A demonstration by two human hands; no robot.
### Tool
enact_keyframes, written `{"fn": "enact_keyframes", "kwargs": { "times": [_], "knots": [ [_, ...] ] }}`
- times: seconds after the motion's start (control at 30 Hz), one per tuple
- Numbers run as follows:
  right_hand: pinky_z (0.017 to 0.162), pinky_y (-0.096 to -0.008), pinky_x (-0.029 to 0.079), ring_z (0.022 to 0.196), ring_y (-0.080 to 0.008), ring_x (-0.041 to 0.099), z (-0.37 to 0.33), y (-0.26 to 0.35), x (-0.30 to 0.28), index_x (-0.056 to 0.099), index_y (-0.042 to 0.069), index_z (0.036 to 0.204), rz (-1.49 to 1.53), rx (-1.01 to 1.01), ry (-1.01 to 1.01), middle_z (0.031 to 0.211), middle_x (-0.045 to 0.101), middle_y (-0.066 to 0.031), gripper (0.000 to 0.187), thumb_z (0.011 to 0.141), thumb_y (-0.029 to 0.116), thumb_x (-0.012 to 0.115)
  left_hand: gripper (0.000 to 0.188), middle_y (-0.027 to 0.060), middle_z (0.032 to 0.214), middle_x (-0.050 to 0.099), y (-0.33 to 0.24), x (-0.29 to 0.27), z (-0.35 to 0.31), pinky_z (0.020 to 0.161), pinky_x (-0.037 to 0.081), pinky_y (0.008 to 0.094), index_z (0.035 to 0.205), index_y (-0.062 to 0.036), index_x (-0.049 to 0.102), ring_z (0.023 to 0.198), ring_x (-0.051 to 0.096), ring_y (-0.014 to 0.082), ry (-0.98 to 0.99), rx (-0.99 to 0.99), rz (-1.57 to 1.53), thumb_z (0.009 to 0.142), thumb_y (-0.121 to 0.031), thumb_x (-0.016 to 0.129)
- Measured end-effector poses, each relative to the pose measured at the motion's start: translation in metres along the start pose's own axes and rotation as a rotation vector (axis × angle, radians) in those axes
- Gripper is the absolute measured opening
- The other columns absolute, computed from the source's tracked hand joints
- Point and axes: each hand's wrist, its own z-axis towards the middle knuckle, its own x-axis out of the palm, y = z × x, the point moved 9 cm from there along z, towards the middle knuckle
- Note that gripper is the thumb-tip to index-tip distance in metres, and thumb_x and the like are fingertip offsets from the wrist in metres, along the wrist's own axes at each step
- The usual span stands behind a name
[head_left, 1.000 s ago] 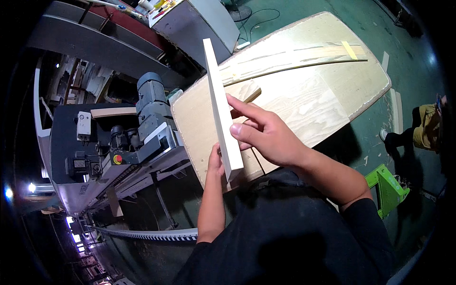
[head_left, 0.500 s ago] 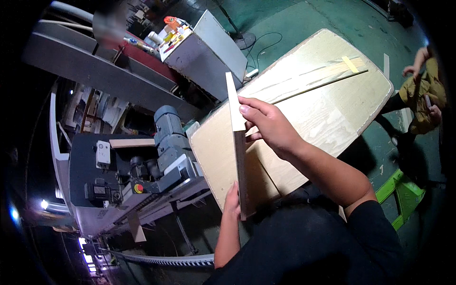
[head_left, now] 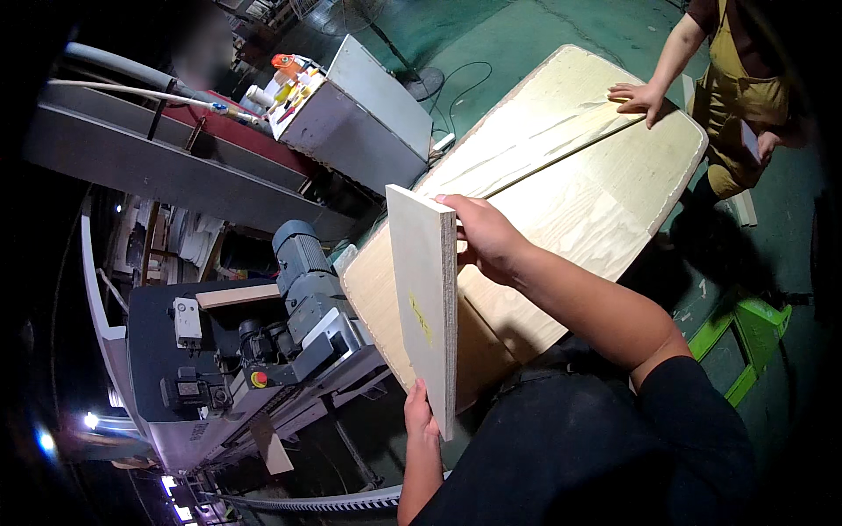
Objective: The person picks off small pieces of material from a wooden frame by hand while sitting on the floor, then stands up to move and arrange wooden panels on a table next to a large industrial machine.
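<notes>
Between my two hands a pale board (head_left: pixel 417 298) stands on edge, with a yellow scrawled mark on its face and a rough, particle-like edge toward me. My right hand (head_left: pixel 487 235) is closed on its upper far corner, thumb on the top edge and fingers behind. Lower down, my left hand (head_left: pixel 421 412) grips the near bottom end; part of its fingers is hidden behind the board. Beyond and below it lies a large wooden tabletop panel (head_left: pixel 605 206) with rounded corners, carrying a thin dark strip (head_left: pixel 561 158).
A co-worker's hand (head_left: pixel 645 98) rests on the panel's far right end. At left stands a machine with a grey motor (head_left: pixel 303 250) and a red stop button (head_left: pixel 259 379). A cabinet (head_left: pixel 360 114) holds tools at the back. A green metal frame (head_left: pixel 745 342) stands at right.
The board has turned so its broad marked face shows, where before mostly its edge did. The co-worker has come closer and put a hand on the panel where a yellow piece showed.
</notes>
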Motion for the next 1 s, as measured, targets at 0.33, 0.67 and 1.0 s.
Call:
{"fn": "enact_keyframes", "kwargs": {
  "times": [0.33, 0.67, 1.0],
  "knots": [
    [0.079, -0.0378, 0.052, 0.092, -0.0205, 0.062, -0.012, -0.019, -0.136, 0.070, 0.000, 0.112, -0.343, 0.065, -0.010, 0.108, 0.068, -0.0104, 0.049, 0.097, 0.045, 0.059, 0.049, 0.0195, 0.130, 0.053, -0.025, -0.002, 0.022, 0.092, 0.055, 0.0416, 0.143, -0.0033, 0.031, 0.110, 0.061, 0.0289, -0.221, 0.406, 0.196, 0.102, -0.010, 0.056],
    [0.094, -0.0483, 0.049, 0.104, -0.0460, 0.063, -0.079, -0.038, -0.333, 0.066, -0.009, 0.103, -1.325, 0.083, -0.594, 0.106, 0.066, -0.0320, 0.059, 0.090, 0.048, 0.062, 0.062, 0.0220, 0.142, 0.039, 0.024, 0.094, 0.075, 0.114, 0.028, 0.0389, 0.145, -0.0012, 0.030, 0.132, 0.037, 0.0274, -0.176, 0.460, 0.407, 0.094, -0.006, 0.067],
    [0.099, -0.0467, 0.045, 0.121, -0.0367, 0.054, -0.130, -0.002, -0.357, 0.064, 0.000, 0.120, -1.534, -0.034, -0.886, 0.126, 0.059, -0.0178, 0.046, 0.086, 0.031, 0.067, 0.058, 0.0160, 0.133, 0.043, 0.045, 0.158, 0.052, 0.099, 0.045, 0.0359, 0.141, 0.0008, 0.039, 0.112, 0.050, 0.0205, -0.175, 0.281, 0.781, 0.089, -0.004, 0.066]
  ]
}}
